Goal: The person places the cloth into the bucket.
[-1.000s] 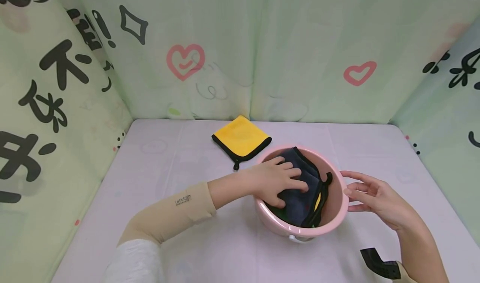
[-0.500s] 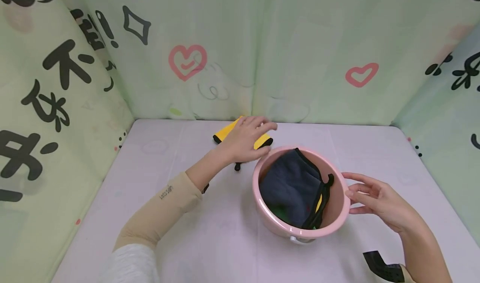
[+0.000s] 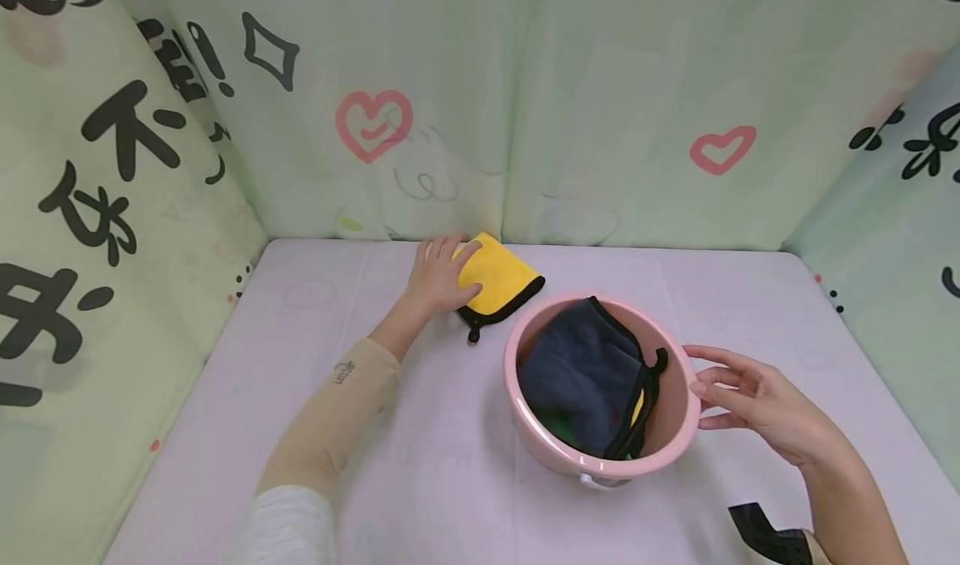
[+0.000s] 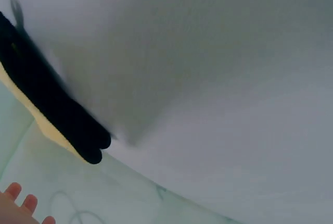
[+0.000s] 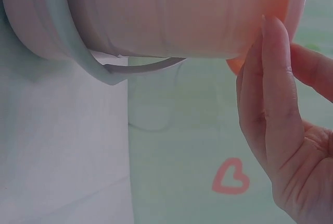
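Note:
In the head view my left hand (image 3: 442,273) is over the left corner of a folded yellow cloth (image 3: 498,277) with black edging, fingers spread and thumb apart. The left wrist view shows the dark side and edges of this cloth (image 4: 52,91), with only a few fingertips (image 4: 29,202) at the lower left. A pink bucket (image 3: 525,415) stands upright to the right, holding a dark blue cloth (image 3: 581,373) with black trim. My right hand (image 3: 757,398) touches the bucket's right rim with extended fingers; the right wrist view shows fingertips against the outer wall (image 5: 197,15).
The table (image 3: 420,482) has a pale lilac cover. Printed curtains (image 3: 600,90) hang behind it and on both sides. A whitish handle (image 5: 86,60) hangs around the bucket's outside. A black strap (image 3: 772,536) shows near the right forearm.
My left hand has left the bucket, passed over the yellow cloth and moved leftward to its left corner. The right hand and the bucket have stayed in place.

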Motion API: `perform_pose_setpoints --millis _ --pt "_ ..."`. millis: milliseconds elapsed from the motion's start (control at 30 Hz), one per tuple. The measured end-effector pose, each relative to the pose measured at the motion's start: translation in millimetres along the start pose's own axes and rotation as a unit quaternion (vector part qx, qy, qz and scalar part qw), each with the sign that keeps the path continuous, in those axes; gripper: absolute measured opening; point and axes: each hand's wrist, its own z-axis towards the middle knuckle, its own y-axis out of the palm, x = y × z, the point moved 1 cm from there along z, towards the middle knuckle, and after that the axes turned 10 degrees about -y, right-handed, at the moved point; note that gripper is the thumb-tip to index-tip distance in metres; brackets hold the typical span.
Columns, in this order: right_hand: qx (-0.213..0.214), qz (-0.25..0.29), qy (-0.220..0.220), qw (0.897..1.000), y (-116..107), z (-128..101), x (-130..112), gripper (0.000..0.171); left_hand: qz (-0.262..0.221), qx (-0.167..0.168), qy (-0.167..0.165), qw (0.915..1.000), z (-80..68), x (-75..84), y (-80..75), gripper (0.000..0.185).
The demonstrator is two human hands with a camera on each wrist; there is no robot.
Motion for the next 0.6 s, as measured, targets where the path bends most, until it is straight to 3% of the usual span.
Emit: perform_pose_setpoints --millis 200,433,600 --pt "0.001 -0.001 0.001 1.000 -0.1 -0.5 0.1 0.049 0.024 -0.067 -0.020 0.9972 3.3 -5.8 19.7 0.072" --pt "0.001 -0.013 0.002 1.000 0.1 -0.8 0.0 0.048 0.023 -0.111 0.002 0.9935 5.0 -10.1 36.6 0.078" --pt "0.005 -0.016 0.002 1.000 0.1 -0.7 0.1 0.048 0.057 -0.137 0.000 0.9889 3.8 -11.1 42.6 0.080"
